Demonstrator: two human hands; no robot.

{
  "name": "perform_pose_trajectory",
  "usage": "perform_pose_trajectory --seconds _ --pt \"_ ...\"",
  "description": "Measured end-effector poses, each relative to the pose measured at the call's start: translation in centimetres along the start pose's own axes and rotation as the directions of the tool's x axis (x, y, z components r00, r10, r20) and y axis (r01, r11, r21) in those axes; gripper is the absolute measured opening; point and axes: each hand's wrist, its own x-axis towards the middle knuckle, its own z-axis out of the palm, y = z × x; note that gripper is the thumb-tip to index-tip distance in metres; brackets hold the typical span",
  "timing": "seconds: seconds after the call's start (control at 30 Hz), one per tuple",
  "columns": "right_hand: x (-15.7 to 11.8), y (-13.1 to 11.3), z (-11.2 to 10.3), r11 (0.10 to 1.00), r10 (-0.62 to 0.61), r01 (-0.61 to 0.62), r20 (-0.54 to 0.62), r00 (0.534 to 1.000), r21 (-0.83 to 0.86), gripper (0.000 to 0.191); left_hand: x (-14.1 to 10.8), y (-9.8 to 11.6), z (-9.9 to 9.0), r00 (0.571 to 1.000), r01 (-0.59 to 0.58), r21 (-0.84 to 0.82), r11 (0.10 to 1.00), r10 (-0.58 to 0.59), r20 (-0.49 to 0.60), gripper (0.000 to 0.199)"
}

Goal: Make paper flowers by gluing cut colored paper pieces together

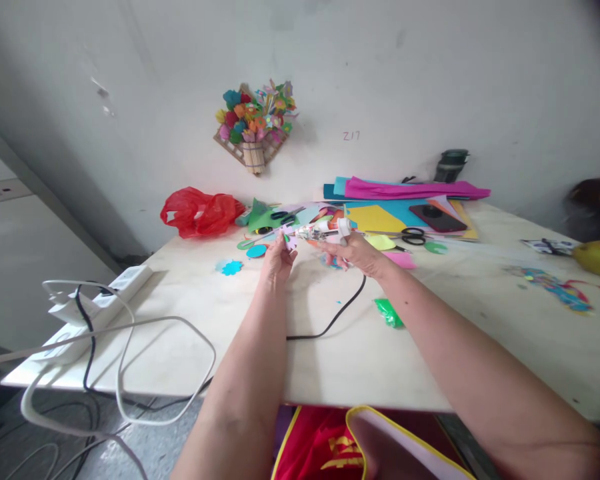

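Risk: the white glue gun [344, 228] points toward the left hand [279, 260]; a slight slip could, I judge, burn it. Black cord [351, 303], curving between the forearms, might snag and spoil the aim. Left hand: pinching a lilac paper flower [292, 244]. Right hand [350, 252]: wrapped around the gun. Flower: held above the tabletop [330, 373], near the nozzle; thin, lobed edge, green patch; contact unclear.
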Motion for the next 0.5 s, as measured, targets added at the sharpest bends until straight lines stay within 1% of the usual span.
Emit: perform_pose_trajectory --seconds 0.17,0.37,0.5 --pt "-0.02 -0.12 -0.11 1.000 0.003 -0.003 0.013 1.000 -0.017 0.043 0.02 0.02 -0.06 1.000 0.002 0.006 1.000 -0.002 0.002 0.012" --pt "0.03 -0.09 -0.18 0.999 0.038 -0.038 -0.005 0.999 -0.028 0.046 -0.09 0.05 0.08 1.000 -0.004 0.012 1.000 0.004 -0.020 0.012" --pt "0.03 -0.05 -0.21 0.999 0.022 -0.022 0.001 1.000 -0.035 0.044 -0.16 0.09 0.15 1.000 -0.003 0.017 1.000 0.004 -0.007 0.011"
